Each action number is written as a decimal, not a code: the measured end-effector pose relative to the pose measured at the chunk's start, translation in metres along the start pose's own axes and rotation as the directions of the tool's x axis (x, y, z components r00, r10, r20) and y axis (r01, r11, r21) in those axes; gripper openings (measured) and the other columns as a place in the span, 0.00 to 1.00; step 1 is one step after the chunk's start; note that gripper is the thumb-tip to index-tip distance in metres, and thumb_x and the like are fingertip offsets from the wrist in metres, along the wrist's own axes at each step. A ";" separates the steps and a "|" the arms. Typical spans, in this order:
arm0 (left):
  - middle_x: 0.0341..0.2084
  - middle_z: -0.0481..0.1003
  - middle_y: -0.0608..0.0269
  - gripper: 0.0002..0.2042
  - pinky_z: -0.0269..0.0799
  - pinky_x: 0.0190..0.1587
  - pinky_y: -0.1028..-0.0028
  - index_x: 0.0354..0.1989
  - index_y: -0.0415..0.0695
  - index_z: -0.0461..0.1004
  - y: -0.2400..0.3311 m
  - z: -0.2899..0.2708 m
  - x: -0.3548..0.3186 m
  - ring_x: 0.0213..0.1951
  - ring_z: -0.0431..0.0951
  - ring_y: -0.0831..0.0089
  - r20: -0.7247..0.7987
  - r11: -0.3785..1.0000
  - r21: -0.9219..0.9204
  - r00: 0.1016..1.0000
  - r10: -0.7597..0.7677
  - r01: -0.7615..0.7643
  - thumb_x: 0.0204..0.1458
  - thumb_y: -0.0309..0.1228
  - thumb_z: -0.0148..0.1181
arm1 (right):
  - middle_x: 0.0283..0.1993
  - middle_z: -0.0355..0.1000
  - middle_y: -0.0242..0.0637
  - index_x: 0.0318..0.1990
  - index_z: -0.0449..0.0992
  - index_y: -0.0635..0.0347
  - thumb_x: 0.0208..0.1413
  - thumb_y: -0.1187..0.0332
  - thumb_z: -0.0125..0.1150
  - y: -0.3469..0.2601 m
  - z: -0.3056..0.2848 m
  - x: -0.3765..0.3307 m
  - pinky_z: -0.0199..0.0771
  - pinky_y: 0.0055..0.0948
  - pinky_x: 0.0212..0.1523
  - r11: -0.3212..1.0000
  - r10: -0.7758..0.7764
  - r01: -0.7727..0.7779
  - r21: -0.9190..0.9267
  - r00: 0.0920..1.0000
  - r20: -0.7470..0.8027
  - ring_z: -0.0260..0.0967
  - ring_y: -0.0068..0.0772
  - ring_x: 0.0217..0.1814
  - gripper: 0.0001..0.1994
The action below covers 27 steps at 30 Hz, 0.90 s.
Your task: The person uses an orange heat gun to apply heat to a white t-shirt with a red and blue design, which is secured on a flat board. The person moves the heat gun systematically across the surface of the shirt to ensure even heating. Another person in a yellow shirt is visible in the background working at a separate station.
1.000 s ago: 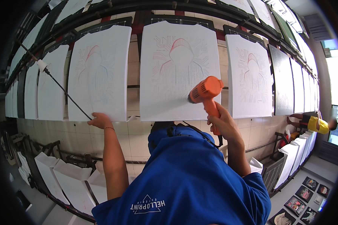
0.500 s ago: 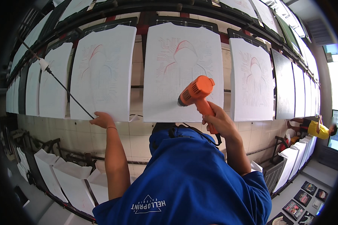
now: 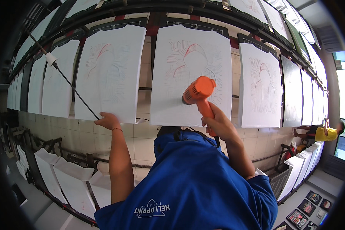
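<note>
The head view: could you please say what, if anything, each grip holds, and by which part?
The right grip holds the orange heat gun by its handle; the left grip holds the black cord at the lower end of its visible run.

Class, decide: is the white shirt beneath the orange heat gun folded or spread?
Spread: the white shirt lies flat over its black board, hooded outline showing.

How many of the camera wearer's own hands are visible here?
2: the left hand is at the lower edge of a white shirt, where a black cord meets it; the right hand grips an orange heat gun.
</note>
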<state>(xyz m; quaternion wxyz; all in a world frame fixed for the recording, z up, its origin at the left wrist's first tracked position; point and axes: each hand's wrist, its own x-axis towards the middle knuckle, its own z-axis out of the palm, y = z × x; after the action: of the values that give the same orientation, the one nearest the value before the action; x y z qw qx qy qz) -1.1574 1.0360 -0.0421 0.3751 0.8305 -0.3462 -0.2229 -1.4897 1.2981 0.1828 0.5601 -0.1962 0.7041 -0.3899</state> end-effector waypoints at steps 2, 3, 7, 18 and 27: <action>0.54 0.60 0.28 0.31 0.75 0.51 0.54 0.63 0.23 0.41 -0.005 0.001 0.003 0.52 0.71 0.39 -0.014 1.000 0.007 1.000 0.013 -0.013 0.62 0.38 0.40 | 0.32 0.68 0.36 0.63 0.61 0.67 0.52 0.72 0.55 0.001 0.002 0.002 0.70 0.22 0.24 0.999 0.006 -0.004 -0.034 0.998 0.062 0.66 0.20 0.25 0.29; 0.54 0.60 0.28 0.31 0.75 0.51 0.54 0.63 0.23 0.41 -0.008 0.002 0.005 0.51 0.71 0.39 -0.022 1.000 0.010 1.000 0.020 -0.019 0.62 0.38 0.40 | 0.32 0.68 0.36 0.63 0.61 0.67 0.52 0.72 0.55 -0.002 0.002 0.002 0.70 0.22 0.24 0.999 0.011 -0.008 -0.036 0.997 0.072 0.66 0.20 0.24 0.29; 0.53 0.60 0.29 0.31 0.76 0.50 0.55 0.63 0.24 0.41 0.002 -0.002 -0.002 0.51 0.72 0.40 -0.002 1.000 0.006 1.000 0.007 -0.007 0.62 0.39 0.40 | 0.32 0.68 0.35 0.63 0.61 0.67 0.52 0.72 0.55 -0.008 0.008 0.011 0.70 0.22 0.24 0.999 -0.040 0.040 -0.020 0.999 0.003 0.66 0.20 0.24 0.28; 0.54 0.60 0.29 0.31 0.75 0.52 0.55 0.64 0.25 0.41 0.000 -0.002 -0.002 0.52 0.71 0.40 -0.038 1.000 -0.006 0.999 0.022 -0.022 0.63 0.39 0.41 | 0.32 0.68 0.36 0.64 0.61 0.66 0.54 0.71 0.54 -0.022 0.028 0.021 0.70 0.23 0.24 0.999 -0.016 0.019 -0.048 0.996 0.082 0.65 0.20 0.23 0.28; 0.58 0.57 0.26 0.33 0.69 0.58 0.53 0.66 0.26 0.40 0.000 0.002 -0.002 0.57 0.67 0.39 -0.076 1.000 0.003 0.997 0.006 -0.006 0.62 0.39 0.42 | 0.33 0.69 0.36 0.65 0.59 0.66 0.53 0.72 0.54 -0.033 0.039 0.025 0.71 0.23 0.26 0.995 -0.002 0.016 -0.100 0.990 0.143 0.66 0.22 0.24 0.29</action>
<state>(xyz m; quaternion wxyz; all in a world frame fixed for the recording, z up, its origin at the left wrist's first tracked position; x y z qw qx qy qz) -1.1596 1.0365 -0.0434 0.3874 0.8379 -0.3346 -0.1896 -1.4659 1.2474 0.1894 0.5967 -0.2549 0.6801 -0.3411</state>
